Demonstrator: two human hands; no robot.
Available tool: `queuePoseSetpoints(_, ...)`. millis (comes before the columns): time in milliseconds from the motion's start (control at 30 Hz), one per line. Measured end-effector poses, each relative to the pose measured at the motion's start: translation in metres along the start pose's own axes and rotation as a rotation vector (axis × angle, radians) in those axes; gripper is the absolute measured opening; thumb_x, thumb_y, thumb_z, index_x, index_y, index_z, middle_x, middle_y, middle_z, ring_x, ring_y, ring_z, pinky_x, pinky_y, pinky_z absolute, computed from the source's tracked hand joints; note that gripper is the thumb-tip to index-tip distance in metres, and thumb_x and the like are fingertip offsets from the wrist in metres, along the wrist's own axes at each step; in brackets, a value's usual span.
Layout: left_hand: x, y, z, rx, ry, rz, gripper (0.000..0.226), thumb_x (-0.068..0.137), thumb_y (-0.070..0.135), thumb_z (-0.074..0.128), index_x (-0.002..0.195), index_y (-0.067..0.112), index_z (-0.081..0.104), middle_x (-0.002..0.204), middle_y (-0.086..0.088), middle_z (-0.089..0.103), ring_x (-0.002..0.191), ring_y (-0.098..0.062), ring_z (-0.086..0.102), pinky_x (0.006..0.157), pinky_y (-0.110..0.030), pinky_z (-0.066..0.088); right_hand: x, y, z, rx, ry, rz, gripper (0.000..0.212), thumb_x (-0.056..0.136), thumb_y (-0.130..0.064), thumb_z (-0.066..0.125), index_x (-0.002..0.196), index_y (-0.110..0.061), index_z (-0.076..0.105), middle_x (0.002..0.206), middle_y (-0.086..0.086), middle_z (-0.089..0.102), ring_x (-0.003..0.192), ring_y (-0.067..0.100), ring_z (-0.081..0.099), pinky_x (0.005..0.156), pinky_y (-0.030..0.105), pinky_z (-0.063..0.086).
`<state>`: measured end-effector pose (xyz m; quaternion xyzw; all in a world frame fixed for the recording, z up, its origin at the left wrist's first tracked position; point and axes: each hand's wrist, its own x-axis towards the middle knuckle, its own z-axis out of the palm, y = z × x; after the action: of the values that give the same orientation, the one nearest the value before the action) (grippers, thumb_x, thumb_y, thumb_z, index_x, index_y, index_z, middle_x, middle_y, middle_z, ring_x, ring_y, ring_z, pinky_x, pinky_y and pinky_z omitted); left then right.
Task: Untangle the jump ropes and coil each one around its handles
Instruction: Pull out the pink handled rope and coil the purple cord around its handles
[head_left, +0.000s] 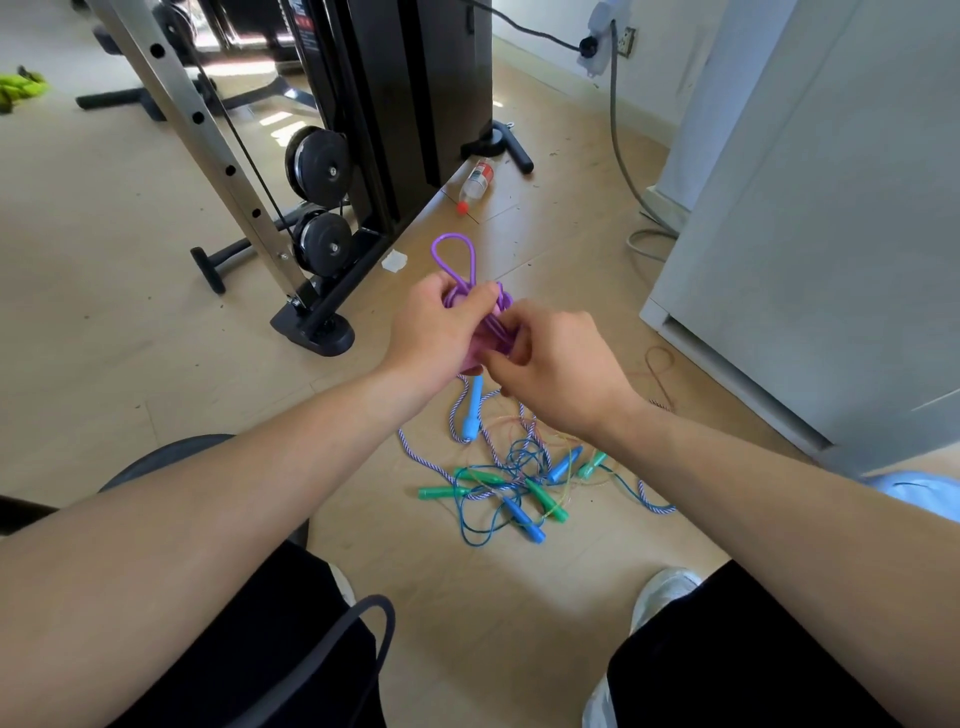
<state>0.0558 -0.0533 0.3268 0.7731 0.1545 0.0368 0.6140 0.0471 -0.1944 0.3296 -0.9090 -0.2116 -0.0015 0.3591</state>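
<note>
Holding one purple jump rope (451, 255) up over the floor (130, 208), both hands are on it. The left hand (441, 327) is gripping the coiled bundle, fingers and thumb curled round it. The right hand (556, 364) is pinching strands at the bundle's near side, fingers bent tight. One purple loop is sticking up past the left fingers. Bits of pink handle (470, 359) are showing under the left palm, mostly covered.

One tangled pile (519, 480) is lying mid-floor, under the wrists, between the person's knees. Three blue handles (472, 410) are showing in it; the green handles (439, 491) look like four, though crossing cords make that unsure. One purple-white striped rope (415, 453), one blue cord (467, 532) and thin pale cords are running through it.

One plastic bottle (475, 181), red cap, is lying at the foot of the black weight machine (395, 104). One white cabinet (831, 208) is standing along the floor's right edge, one grey cable (621, 156) trailing beside it. One dumbbell (213, 265) is lying left of the machine base. Two pale shoes (662, 592) are planted near the bottom edge.
</note>
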Motion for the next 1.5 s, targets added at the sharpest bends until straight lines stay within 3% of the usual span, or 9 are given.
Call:
queuePoseSetpoints(133, 0.004, -0.004, -0.005, 0.037, 0.008, -0.005, 0.030, 0.091, 0.033, 0.068, 0.096, 0.003, 0.064, 0.073, -0.010, 0.070, 0.053, -0.016, 0.066, 0.050, -0.031, 0.055, 0.006, 0.001, -0.012, 0.176, 0.180, 0.002, 0.030, 0.083, -0.029, 0.070, 0.103, -0.026, 0.049, 0.062, -0.003, 0.064, 0.059, 0.008, 0.058, 0.057, 0.025, 0.048)
queuePoseSetpoints(333, -0.002, -0.013, -0.004, 0.189, -0.250, 0.121, 0.027, 0.087, 0.032, 0.075, 0.096, 0.008, 0.066, 0.068, 0.001, 0.064, 0.046, -0.006, 0.058, 0.046, -0.025, 0.045, 0.015, 0.008, -0.021, 0.081, 0.106, 0.018, 0.038, 0.091, -0.025, 0.054, 0.129, -0.031, 0.057, 0.112, -0.004, 0.052, 0.086, 0.009, 0.055, 0.084, 0.030, 0.049)
queuePoseSetpoints(467, -0.005, -0.022, -0.002, 0.344, -0.334, 0.220, 0.034, 0.076, 0.042, 0.073, 0.102, 0.021, 0.069, 0.062, 0.017, 0.061, 0.053, 0.001, 0.055, 0.057, -0.027, 0.043, 0.017, 0.004, -0.020, 0.001, 0.056, 0.069, 0.029, 0.094, -0.045, 0.057, 0.107, -0.022, 0.070, 0.098, -0.005, 0.069, 0.083, 0.014, 0.063, 0.082, 0.034, 0.050)
queuePoseSetpoints(600, -0.010, -0.020, 0.000, 0.416, -0.364, 0.262, 0.048, 0.070, 0.055, 0.068, 0.109, 0.027, 0.070, 0.086, 0.010, 0.074, 0.086, -0.005, 0.069, 0.074, -0.028, 0.054, 0.018, 0.005, -0.017, 0.082, 0.020, 0.182, 0.033, 0.088, -0.043, 0.068, 0.104, -0.015, 0.072, 0.090, -0.003, 0.074, 0.084, 0.016, 0.067, 0.078, 0.029, 0.051)
queuePoseSetpoints(700, -0.010, -0.020, -0.003, 0.418, -0.367, 0.293, 0.016, 0.080, 0.039, 0.077, 0.092, 0.038, 0.068, 0.075, 0.019, 0.069, 0.075, 0.003, 0.063, 0.067, -0.015, 0.045, 0.022, 0.011, -0.019, 0.298, -0.034, 0.325, 0.040, 0.082, -0.040, 0.076, 0.115, -0.019, 0.068, 0.090, -0.007, 0.074, 0.075, 0.011, 0.068, 0.076, 0.029, 0.055)
queuePoseSetpoints(933, -0.011, -0.017, -0.004, 0.436, -0.392, 0.299, 0.025, 0.080, 0.039, 0.078, 0.101, 0.027, 0.072, 0.084, 0.011, 0.073, 0.079, -0.003, 0.066, 0.068, -0.021, 0.050, 0.020, 0.017, -0.023, 0.669, -0.042, 0.428, 0.020, 0.081, -0.004, 0.077, 0.100, -0.003, 0.073, 0.080, 0.014, 0.069, 0.048, 0.007, 0.053, 0.056, 0.023, 0.047)
queuePoseSetpoints(1033, -0.012, -0.017, -0.003, 0.403, -0.403, 0.261, 0.022, 0.080, 0.034, 0.079, 0.099, 0.025, 0.070, 0.068, 0.019, 0.066, 0.059, 0.004, 0.060, 0.055, -0.012, 0.041, 0.021, 0.018, -0.022, 0.635, -0.015, 0.394, 0.023, 0.081, -0.002, 0.077, 0.103, -0.005, 0.074, 0.081, 0.010, 0.070, 0.051, 0.005, 0.056, 0.057, 0.021, 0.047)
queuePoseSetpoints(1267, -0.011, -0.015, -0.003, 0.461, -0.444, 0.277, 0.037, 0.072, 0.028, 0.084, 0.102, 0.025, 0.063, 0.085, 0.010, 0.067, 0.076, -0.008, 0.064, 0.068, -0.022, 0.048, 0.023, 0.021, -0.027, 0.564, 0.119, 0.354, 0.019, 0.081, -0.003, 0.075, 0.096, -0.014, 0.075, 0.078, 0.002, 0.070, 0.058, 0.006, 0.059, 0.059, 0.020, 0.049)
queuePoseSetpoints(1500, -0.004, -0.019, -0.009, 0.315, -0.397, 0.209, 0.030, 0.076, 0.030, 0.083, 0.096, 0.030, 0.060, 0.081, 0.008, 0.066, 0.064, -0.009, 0.062, 0.061, -0.028, 0.048, 0.021, 0.016, -0.038, 0.801, 0.121, 0.357, 0.017, 0.089, 0.002, 0.067, 0.095, -0.014, 0.070, 0.081, 0.008, 0.065, 0.064, 0.014, 0.066, 0.066, 0.031, 0.061)
